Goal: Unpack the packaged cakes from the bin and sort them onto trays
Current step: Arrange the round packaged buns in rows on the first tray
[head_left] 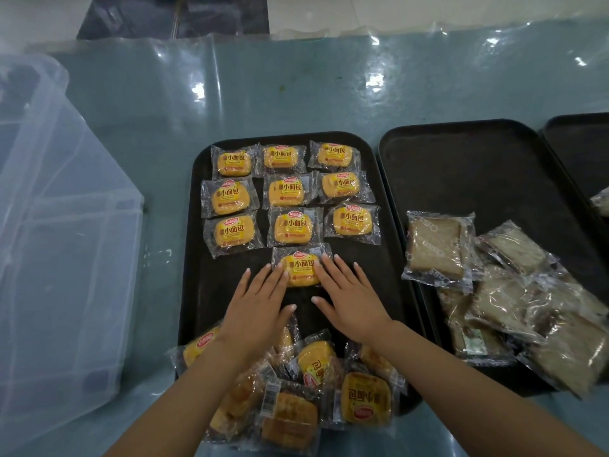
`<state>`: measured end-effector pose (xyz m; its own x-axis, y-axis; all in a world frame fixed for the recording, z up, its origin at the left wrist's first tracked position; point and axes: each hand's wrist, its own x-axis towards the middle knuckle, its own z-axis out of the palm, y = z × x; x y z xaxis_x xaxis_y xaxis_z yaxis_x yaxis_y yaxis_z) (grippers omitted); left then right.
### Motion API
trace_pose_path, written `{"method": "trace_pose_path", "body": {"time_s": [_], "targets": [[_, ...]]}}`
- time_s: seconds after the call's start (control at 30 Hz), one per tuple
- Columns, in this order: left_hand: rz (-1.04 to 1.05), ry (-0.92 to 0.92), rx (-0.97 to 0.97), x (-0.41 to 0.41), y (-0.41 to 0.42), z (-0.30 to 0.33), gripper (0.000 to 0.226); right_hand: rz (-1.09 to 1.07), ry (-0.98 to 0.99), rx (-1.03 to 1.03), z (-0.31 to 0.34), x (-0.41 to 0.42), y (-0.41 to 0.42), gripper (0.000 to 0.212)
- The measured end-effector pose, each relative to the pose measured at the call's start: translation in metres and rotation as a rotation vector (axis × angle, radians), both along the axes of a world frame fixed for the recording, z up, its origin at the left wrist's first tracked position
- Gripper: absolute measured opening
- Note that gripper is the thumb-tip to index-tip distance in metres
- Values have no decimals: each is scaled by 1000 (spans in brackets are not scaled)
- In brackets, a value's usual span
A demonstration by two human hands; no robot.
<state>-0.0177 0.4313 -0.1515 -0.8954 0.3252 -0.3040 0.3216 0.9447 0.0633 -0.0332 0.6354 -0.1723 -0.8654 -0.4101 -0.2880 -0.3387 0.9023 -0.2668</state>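
Plastic-covered table (329, 94): left hand (260, 301) and right hand (346, 298), fingers straight and spread, press one yellow cake packet (301, 263) flat on black tray (389, 258).

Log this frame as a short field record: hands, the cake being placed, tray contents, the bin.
left hand: left hand, fingers straight, tips on the packet
right hand: right hand, fingers straight, tips on the same packet
cake being placed: yellow cake packet, flat, starting a fourth row
left tray: left tray holds three neat rows of three yellow packets, plus a loose pile of yellow packets at its near edge
middle tray: middle tray holds brown cake packets heaped at its near right
bin: clear plastic bin, left of the trays
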Motion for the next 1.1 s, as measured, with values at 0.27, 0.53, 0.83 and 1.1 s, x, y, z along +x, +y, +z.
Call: {"method": "trace_pose_path", "body": {"time_s": [0.27,0.53,0.83,1.1], "targets": [[-55,-34,145,17,4,12,73,5,11,-62,16,30,46,70],[-227,-129,191,54,32,16,63,72,197,-144,23,102,90,40],[-266,-150,70,66,38,7,97,-3,14,15,15,117,90,57],[-222,-110,57,68,36,12,111,-113,-104,-188,13,99,85,82]]}}
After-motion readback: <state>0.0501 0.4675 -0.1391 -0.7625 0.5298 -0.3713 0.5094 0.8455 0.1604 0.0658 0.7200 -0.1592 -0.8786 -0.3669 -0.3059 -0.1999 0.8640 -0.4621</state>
